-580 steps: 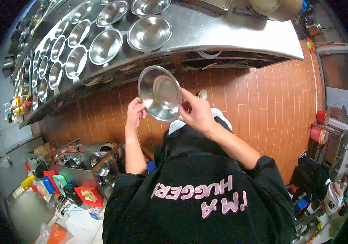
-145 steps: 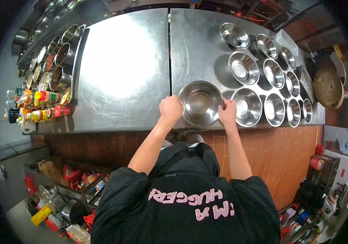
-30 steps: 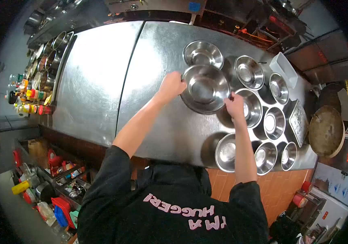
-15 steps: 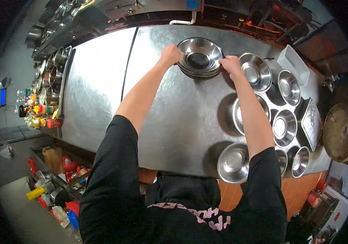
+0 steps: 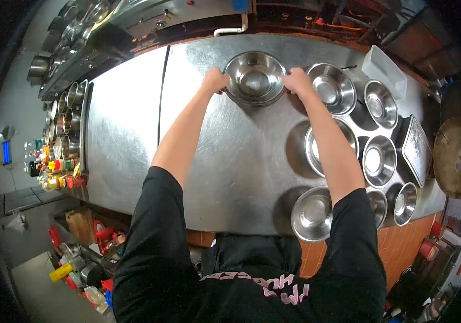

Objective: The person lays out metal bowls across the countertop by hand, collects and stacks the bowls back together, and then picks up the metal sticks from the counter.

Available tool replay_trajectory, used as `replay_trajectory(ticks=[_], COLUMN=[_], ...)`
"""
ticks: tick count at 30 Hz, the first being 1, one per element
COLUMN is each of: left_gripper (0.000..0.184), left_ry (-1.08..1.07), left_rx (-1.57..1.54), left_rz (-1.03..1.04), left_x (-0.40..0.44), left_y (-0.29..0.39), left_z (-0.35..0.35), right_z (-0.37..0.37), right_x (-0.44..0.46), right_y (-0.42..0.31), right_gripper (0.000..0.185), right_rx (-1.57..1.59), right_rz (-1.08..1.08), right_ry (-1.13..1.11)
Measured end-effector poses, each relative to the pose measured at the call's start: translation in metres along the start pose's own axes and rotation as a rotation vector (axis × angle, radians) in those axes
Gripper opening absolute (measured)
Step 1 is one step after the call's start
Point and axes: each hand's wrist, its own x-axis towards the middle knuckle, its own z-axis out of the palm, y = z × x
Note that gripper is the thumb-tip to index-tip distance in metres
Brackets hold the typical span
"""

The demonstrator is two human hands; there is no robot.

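Observation:
A nested stack of shiny steel bowls (image 5: 255,81) is at the far side of the metal table, between my two hands. My left hand (image 5: 215,81) is closed on the left rim of the stack, fingers curled under the edge. On the opposite rim, my right hand (image 5: 297,82) grips in the same way. The top bowl has nothing inside it. I cannot tell whether the bottom of the stack touches the table. Close to my right hand stands another steel bowl (image 5: 331,90), and a further bowl (image 5: 316,148) is partly hidden under my right forearm.
More steel bowls (image 5: 379,161) stand along the right of the table (image 5: 230,177). A white plastic bin (image 5: 384,72), a square metal tin (image 5: 416,153) and a round wooden board (image 5: 455,157) are farther right. Pots and bottles (image 5: 61,167) line the left end.
The bowl stack has tipped, showing fewer of its lower rims, and light now reflects off the top bowl's base. Both hands keep their hold. The whole view has shifted slightly.

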Motion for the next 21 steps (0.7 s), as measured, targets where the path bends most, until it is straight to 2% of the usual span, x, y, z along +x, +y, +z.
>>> replay_trajectory(ticks=[1,2,5,9,11,13,15,16,17,19,21], left_gripper=[0.023,0.026,0.027,0.026,0.025,0.023,0.024,0.024,0.024,0.025,0.025], left_ry=[-0.028,-0.088,-0.089,-0.1,-0.216,-0.227,-0.238,-0.249,-0.271,-0.288,-0.319], left_rx=[-0.176,-0.186,-0.362,-0.324,-0.363,-0.446,-0.38,-0.373,-0.4,-0.426,-0.349], left_rz=[-0.084,-0.055,-0.01,-0.027,-0.082,-0.116,-0.117,-0.107,-0.118,-0.126,-0.093], left_x=[0.0,0.005,-0.001,-0.03,-0.039,-0.065,-0.079,-0.09,-0.1,-0.113,-0.122], left_y=[-0.001,-0.008,-0.02,-0.026,-0.042,-0.044,-0.058,-0.061,-0.064,-0.075,-0.086], left_z=[0.005,0.01,0.017,0.009,0.008,-0.001,-0.005,-0.006,-0.009,-0.015,-0.018], right_z=[0.022,0.045,0.023,0.042,0.025,0.054,0.064,0.068,0.077,0.072,0.072], right_x=[0.016,0.029,-0.009,-0.026,-0.071,-0.069,-0.091,-0.101,-0.112,-0.125,-0.134], right_y=[0.018,0.037,0.025,0.023,0.005,0.021,0.02,0.021,0.019,0.018,0.016], right_gripper=[0.039,0.031,0.046,0.043,0.041,0.041,0.034,0.037,0.035,0.046,0.045], right_rx=[0.002,0.135,0.668,0.302,0.426,0.421,0.438,0.443,0.406,0.407,0.4], right_rz=[0.003,-0.062,0.075,0.047,0.12,0.111,0.029,0.058,0.056,0.118,0.1], right_ry=[0.007,0.025,-0.214,0.035,-0.075,-0.043,0.071,0.046,0.176,-0.061,-0.088])
